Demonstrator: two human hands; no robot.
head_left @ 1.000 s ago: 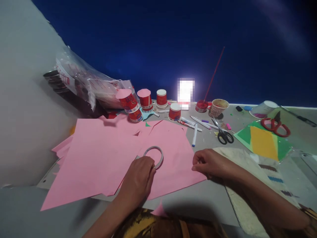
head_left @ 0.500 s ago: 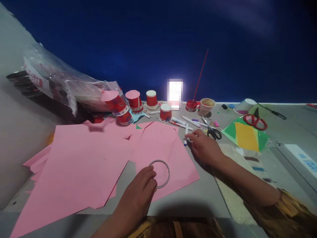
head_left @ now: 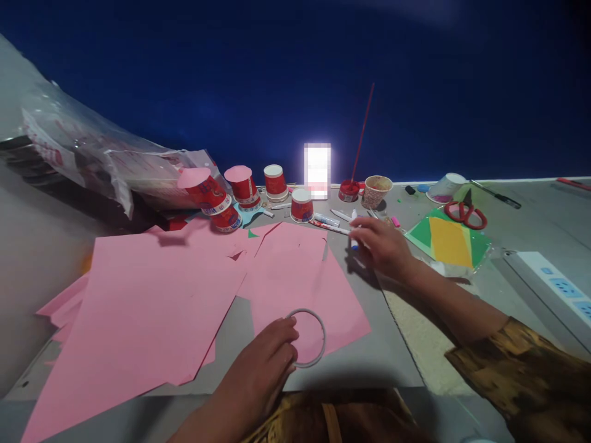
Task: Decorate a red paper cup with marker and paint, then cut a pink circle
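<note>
My left hand (head_left: 272, 354) is closed on the left rim of a thin grey ring (head_left: 325, 338), which sits over the near part of a pink paper sheet (head_left: 290, 264). Pink paper shows through the ring. Beyond the sheet's right edge, my right hand (head_left: 381, 243) pinches a white marker (head_left: 354, 214) with a blue end; the fingers cover its middle. Behind that hand are more pens (head_left: 330, 225) and a pair of scissors mostly hidden by it. A larger pink sheet (head_left: 161, 289) spreads out to the left.
Red paper cups (head_left: 302, 208) stand along the back, some stacked. Behind them glows a blurred bright screen (head_left: 317, 169). A red pot (head_left: 348, 192) holds a thin stick. At right lie red-handled scissors (head_left: 478, 218), green and yellow sheets (head_left: 447, 240) and a power strip (head_left: 549, 283).
My right hand has lifted the white marker up and to the right from where it lay. The ring has slid slightly right and nearer with my left hand. The view has turned a little.
</note>
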